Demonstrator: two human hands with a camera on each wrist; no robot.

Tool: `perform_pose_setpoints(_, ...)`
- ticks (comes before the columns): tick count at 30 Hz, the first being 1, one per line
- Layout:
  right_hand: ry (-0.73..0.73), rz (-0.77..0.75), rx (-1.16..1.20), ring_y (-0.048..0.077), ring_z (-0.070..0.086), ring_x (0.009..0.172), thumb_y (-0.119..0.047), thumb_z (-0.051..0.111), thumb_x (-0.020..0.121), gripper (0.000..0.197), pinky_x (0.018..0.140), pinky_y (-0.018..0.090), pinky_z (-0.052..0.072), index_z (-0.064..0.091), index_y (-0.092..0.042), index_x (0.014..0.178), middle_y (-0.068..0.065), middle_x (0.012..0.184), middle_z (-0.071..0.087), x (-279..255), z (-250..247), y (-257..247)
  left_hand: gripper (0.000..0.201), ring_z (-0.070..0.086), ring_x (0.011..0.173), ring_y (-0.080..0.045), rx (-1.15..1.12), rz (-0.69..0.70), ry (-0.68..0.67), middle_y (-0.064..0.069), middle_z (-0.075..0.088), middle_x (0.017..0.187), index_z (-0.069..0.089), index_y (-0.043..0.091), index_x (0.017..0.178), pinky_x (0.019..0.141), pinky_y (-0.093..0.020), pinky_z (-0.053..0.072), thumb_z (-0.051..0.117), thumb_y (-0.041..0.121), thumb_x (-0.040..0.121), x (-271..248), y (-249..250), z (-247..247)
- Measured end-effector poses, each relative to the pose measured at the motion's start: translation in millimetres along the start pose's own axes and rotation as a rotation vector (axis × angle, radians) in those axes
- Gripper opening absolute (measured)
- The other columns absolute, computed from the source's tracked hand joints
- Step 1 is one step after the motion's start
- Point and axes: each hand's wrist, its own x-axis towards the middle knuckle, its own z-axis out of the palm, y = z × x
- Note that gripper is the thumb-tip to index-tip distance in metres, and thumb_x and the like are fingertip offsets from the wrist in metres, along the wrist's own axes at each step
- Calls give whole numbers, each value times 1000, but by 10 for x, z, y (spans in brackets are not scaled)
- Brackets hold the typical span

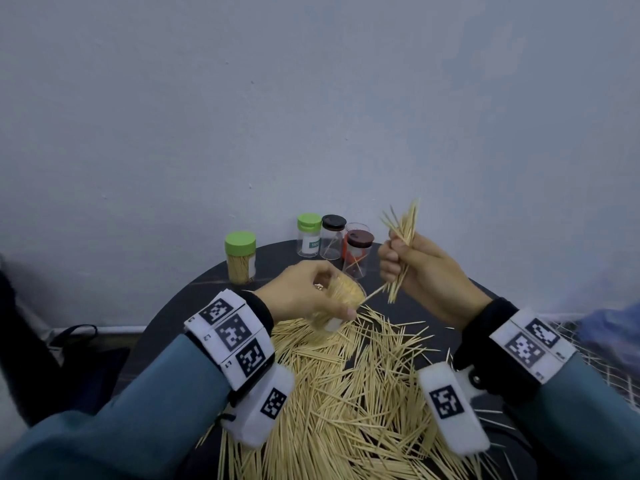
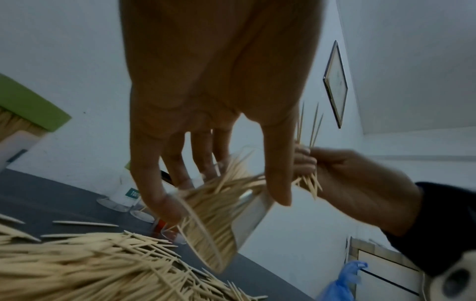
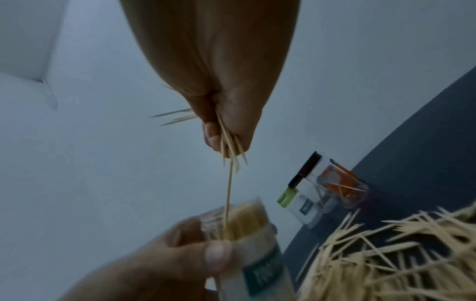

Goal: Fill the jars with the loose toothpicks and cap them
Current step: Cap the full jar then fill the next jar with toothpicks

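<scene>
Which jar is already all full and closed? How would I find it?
Look at the round dark table by the wall, past the big pile of loose toothpicks. At the table's back left edge stands a jar with a green lid, apart from the cluster of nearly empty jars to its right. It alone is capped and packed with toothpicks.

Loose toothpicks [image 1: 349, 386] blanket the near and middle part of the round bench [image 1: 194, 285], so a hand setting down there lands on sticks. Bare dark surface shows at the left edge and in a strip behind the pile. At the far edge, against the wall [image 1: 311, 98], a capped full jar [image 1: 241, 258] stands apart on the left; three more jars [image 1: 332, 244] crowd close together, perhaps touching. The gap between these two groups is open. The left hand [image 1: 304, 292] and right hand [image 1: 415, 268] sit raised above the pile, a narrow gap between them.
</scene>
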Motion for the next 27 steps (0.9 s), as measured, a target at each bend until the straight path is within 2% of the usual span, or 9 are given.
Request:
perform_pose_setpoints(3, 12, -77, 80, 5, 38, 45, 3, 23, 98, 27, 46, 14, 34, 36, -12, 80, -5, 52, 42, 22, 74, -79, 63, 59, 101, -18, 57, 17, -45, 0, 62, 111, 58, 18, 118, 90, -37, 50, 86, 29, 63, -12, 6, 63)
perform_pose_setpoints(8, 1, -101, 24, 5, 36, 46, 4, 22, 98, 29, 47, 15, 34, 38, -11, 78, -5, 54, 41, 14, 138, -5, 64, 52, 97, -8, 120, 38, -65, 6, 57, 109, 54, 21, 122, 82, -23, 42, 84, 30, 66, -18, 25, 130)
perform_pose_setpoints(12, 32, -50, -45, 9, 42, 56, -2, 25, 100, 26, 59, 20, 40, 44, -15, 88, -1, 65, 42, -21, 136, 219, 58, 55, 92, -7, 15, 53, -87, 7, 60, 103, 56, 23, 119, 75, -22, 45, 83, 27, 68, -26, 37, 157)
perform_pose_setpoints(15, 29, -58, -123, 12, 53, 67, -10, 29, 101, 22, 68, 24, 49, 50, -16, 98, -2, 70, 53, -58, 152, 344, 43, 59, 85, -10, -87, 86, -101, -2, 67, 102, 60, 22, 109, 65, -22, 47, 81, 19, 72, -37, 53, 162)
perform_pose_setpoints(18, 56, -54, -185, 7, 65, 75, -13, 31, 101, 24, 69, 20, 54, 55, -14, 97, 1, 83, 65, -98, 196, 364, 50, 58, 80, -6, -110, 102, -86, -6, 66, 109, 56, 26, 118, 58, -20, 46, 79, 18, 75, -20, 36, 160)
perform_pose_setpoints(21, 114, -1, -241, 0, 65, 84, -20, 33, 101, 29, 65, 9, 49, 60, -10, 102, 3, 105, 67, -110, 181, 402, 43, 59, 88, -11, -142, 68, -40, -3, 64, 106, 61, 18, 110, 63, -28, 50, 80, 24, 73, -1, 14, 135)
perform_pose_setpoints(23, 145, 63, -302, 1, 61, 90, -26, 35, 100, 31, 69, 8, 47, 64, -18, 91, -1, 108, 65, -114, 170, 446, 39, 59, 93, -12, -151, 70, -15, 5, 63, 101, 61, 26, 107, 69, -32, 54, 80, 25, 73, 6, 1, 121)
perform_pose_setpoints(25, 133, 131, -310, 5, 61, 87, -28, 38, 99, 29, 78, 14, 46, 63, -19, 87, -1, 99, 65, -119, 170, 473, 39, 62, 93, -13, -137, 73, -13, 4, 65, 100, 59, 31, 105, 75, -34, 54, 80, 25, 72, 4, -11, 117)
perform_pose_setpoints(27, 111, 159, -310, 13, 61, 92, -26, 39, 98, 29, 91, 26, 44, 66, -16, 94, 4, 100, 66, -116, 163, 479, 50, 63, 92, -14, -116, 68, -15, 1, 66, 104, 59, 24, 116, 75, -33, 55, 81, 27, 71, -1, -20, 120)
